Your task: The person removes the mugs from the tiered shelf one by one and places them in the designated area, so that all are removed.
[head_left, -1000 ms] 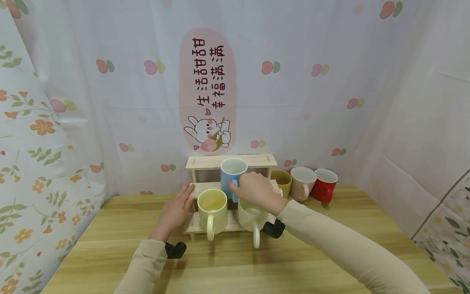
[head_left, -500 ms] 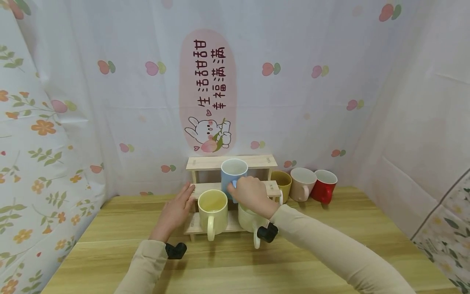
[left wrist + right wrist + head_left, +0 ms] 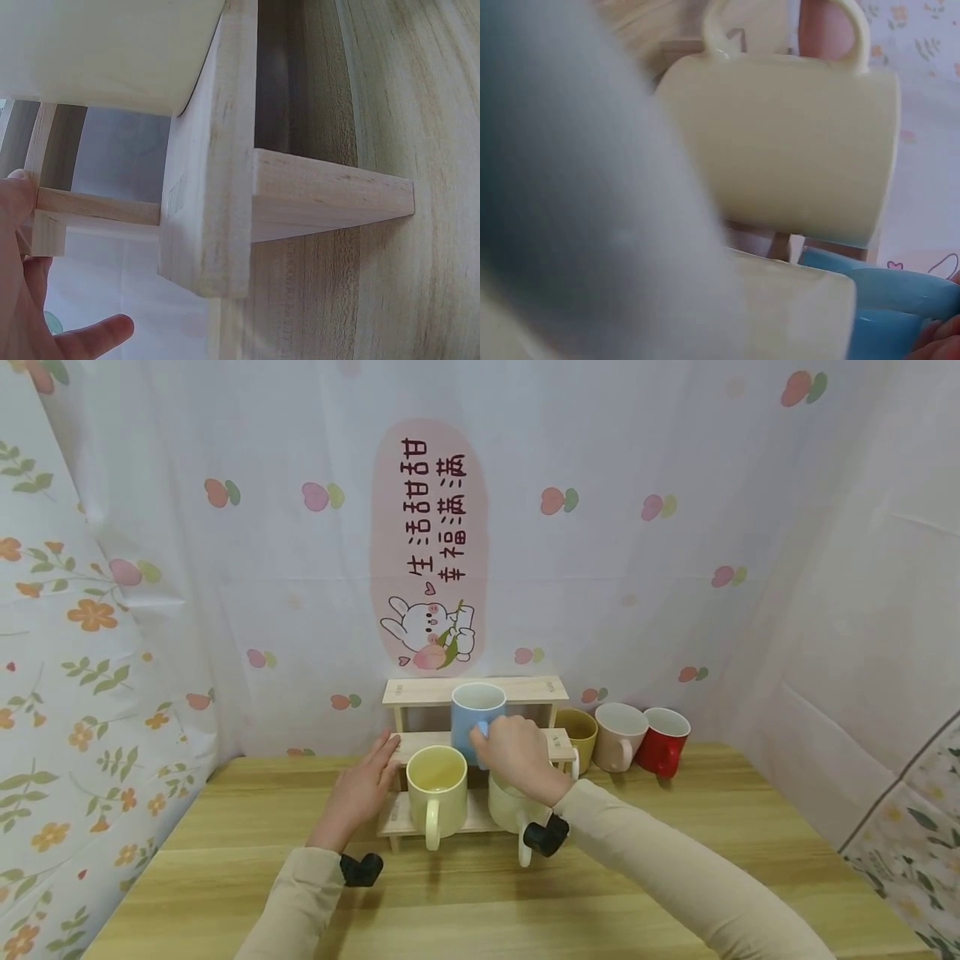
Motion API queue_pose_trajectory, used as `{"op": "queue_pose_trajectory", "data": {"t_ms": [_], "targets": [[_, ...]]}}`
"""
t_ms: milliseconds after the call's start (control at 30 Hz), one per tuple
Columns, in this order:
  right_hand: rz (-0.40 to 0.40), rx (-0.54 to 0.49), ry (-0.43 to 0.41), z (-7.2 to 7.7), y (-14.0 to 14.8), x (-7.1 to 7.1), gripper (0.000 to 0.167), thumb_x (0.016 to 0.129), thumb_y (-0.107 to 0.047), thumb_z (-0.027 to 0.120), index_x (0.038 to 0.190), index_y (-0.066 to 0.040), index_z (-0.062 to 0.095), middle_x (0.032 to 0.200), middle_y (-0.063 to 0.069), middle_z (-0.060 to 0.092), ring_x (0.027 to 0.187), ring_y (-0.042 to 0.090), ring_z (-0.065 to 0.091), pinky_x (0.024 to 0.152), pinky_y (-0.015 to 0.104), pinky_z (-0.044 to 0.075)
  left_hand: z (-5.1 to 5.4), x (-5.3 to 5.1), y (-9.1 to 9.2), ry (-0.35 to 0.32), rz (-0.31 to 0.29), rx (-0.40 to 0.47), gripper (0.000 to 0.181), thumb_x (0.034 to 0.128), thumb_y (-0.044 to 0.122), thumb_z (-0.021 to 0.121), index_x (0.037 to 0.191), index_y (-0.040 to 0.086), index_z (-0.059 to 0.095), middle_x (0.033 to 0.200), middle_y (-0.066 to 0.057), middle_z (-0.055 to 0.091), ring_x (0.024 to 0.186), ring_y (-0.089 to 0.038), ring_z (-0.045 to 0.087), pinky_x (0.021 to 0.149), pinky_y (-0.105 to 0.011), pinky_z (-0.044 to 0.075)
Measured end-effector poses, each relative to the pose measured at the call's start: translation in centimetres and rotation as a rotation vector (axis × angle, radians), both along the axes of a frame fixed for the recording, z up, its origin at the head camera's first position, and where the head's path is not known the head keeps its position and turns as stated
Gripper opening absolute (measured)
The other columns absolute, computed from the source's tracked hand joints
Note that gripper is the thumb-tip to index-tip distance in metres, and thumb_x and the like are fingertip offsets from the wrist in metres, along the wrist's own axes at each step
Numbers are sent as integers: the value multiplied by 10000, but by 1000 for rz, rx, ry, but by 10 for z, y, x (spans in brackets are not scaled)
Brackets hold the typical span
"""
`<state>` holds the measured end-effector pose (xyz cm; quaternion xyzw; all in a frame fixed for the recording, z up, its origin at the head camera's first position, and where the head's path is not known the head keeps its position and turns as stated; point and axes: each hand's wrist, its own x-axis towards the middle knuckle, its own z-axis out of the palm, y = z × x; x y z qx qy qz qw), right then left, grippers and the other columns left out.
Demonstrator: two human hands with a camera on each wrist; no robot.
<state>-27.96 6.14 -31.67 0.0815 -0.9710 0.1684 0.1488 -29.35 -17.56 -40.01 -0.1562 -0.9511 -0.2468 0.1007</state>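
Note:
My right hand (image 3: 517,756) grips the handle of a light blue mug (image 3: 463,727), which stands upright on the middle tier of a stepped wooden shelf (image 3: 416,743). In the right wrist view the blue mug (image 3: 889,292) shows at the lower right, fingertips beside it. My left hand (image 3: 363,797) rests against that tier's left end, fingers fairly straight; the left wrist view shows fingers (image 3: 15,195) touching the wood and another sticking out free. A yellow mug (image 3: 437,793) and a pale cream mug (image 3: 510,810) stand on the lowest tier, handles forward; my right hand partly covers the cream one.
Right of the shelf, a mustard mug (image 3: 581,735), a pale pink mug (image 3: 621,735) and a red mug (image 3: 663,743) stand on the wooden table (image 3: 450,910). Patterned cloth (image 3: 615,568) hangs close behind the shelf. A large blurred shape covers the left of the right wrist view.
My right hand and forearm have shifted slightly left and turned at the blue mug's handle. The blue mug stays in nearly the same spot. My left hand keeps its place.

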Motion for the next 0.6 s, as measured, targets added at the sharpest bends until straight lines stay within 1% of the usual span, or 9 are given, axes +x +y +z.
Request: {"op": "queue_pose_trajectory", "data": {"t_ms": [100,200,333,467,600], "targets": [[-13,-16,-8,4,3,-1,522,911,-304,443,417,-159,350,401,-48,367,400,124,365,360,235,238,1,-1,1,2,-4,9,485,1042,267,377,1499,113,328,1574,-107,254,1326,-431,402,1011,-698,288],[-15,-17,9,6,6,-1,521,915,-313,448,425,-159,354,413,-41,389,412,132,399,364,247,251,0,-1,1,-4,-3,6,486,1042,264,373,1502,116,320,1576,-108,247,1328,-432,399,1012,-696,290],[17,-3,52,6,7,-1,527,926,-310,446,432,-162,336,420,-46,357,420,132,392,367,249,254,0,-1,1,-13,12,-3,488,1045,263,362,1509,124,307,1581,-99,237,1324,-435,403,1012,-691,294],[41,6,104,5,8,-1,535,929,-314,456,433,-162,327,419,-53,311,419,134,371,371,249,255,0,-2,2,-5,6,2,486,1042,255,371,1504,117,317,1578,-104,245,1318,-438,409,1005,-688,303],[85,-12,158,8,10,-1,536,937,-282,459,428,-166,338,404,-65,331,403,118,356,374,233,240,-1,-2,2,-4,1,-1,486,1040,253,373,1501,106,320,1576,-109,247,1317,-440,409,1007,-683,307]]}}
